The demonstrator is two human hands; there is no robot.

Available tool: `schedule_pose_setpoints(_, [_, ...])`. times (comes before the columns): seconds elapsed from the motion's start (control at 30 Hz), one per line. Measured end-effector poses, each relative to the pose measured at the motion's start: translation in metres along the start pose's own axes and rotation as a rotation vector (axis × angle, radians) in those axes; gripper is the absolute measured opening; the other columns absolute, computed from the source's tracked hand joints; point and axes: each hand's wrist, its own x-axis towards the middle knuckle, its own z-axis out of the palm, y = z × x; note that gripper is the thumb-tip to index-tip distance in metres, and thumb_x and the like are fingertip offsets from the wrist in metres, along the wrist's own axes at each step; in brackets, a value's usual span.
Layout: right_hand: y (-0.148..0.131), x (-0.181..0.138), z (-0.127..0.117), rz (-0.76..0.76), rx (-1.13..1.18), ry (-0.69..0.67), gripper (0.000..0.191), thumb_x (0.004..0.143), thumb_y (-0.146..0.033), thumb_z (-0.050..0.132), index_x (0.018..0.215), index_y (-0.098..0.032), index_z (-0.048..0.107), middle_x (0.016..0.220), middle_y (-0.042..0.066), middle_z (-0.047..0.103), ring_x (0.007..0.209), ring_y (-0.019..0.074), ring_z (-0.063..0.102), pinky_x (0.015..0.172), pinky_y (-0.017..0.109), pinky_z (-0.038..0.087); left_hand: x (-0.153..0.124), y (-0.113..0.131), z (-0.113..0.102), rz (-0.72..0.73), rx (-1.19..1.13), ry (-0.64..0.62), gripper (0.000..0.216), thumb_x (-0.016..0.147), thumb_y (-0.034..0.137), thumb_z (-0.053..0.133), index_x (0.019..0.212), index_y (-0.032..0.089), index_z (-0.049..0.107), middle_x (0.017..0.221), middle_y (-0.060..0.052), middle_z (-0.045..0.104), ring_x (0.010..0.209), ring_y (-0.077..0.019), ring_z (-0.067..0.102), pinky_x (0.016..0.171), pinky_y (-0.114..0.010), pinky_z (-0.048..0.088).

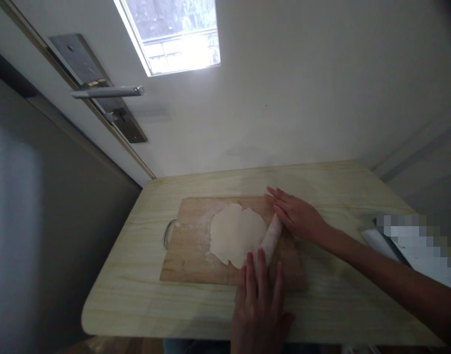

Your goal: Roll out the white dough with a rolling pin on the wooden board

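Observation:
A flattened sheet of pale dough (236, 236) lies on a floured wooden cutting board (188, 255). A white rolling pin (272, 237) rests tilted across the dough's right edge. My left hand (258, 305) reaches in from below, its fingers stretched flat on the pin's near end. My right hand (297, 216) comes in from the right, fingers laid flat over the pin's far end. Neither hand wraps round the pin.
The board has a metal handle (168, 232) on its left and sits on a light wooden table (136, 295) with rounded corners. A white object (375, 239) and a blurred patch lie at the table's right edge. A door with a lever handle (107, 92) stands behind.

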Motion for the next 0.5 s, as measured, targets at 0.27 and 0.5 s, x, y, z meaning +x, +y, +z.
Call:
schedule_pose_setpoints(0.27, [0.009,-0.034,0.003,0.064,0.082,0.058,0.040,0.086,-0.030,0.023,0.120,-0.019,0.041,0.132,0.005,0.032,0.121,0.0185,0.025,0.097,0.039,0.028,-0.007,0.007,0.022,0.129,0.102,0.195,0.050,0.078,0.034,0.044,0.124,0.019,0.033,0.133,-0.012,0.028,0.120,-0.0299,0.027,0.089,-0.039,0.034])
schedule_pose_setpoints(0.5, [0.003,-0.046,0.003,0.106,0.137,0.167,0.037,0.085,-0.032,0.025,0.114,-0.015,0.042,0.125,0.012,0.037,0.114,0.0210,0.035,0.093,0.038,0.033,-0.008,-0.027,0.001,0.190,-0.067,0.062,0.052,0.076,0.003,0.035,0.126,0.014,0.027,0.129,-0.010,0.036,0.118,-0.0199,0.032,0.086,-0.031,0.039])
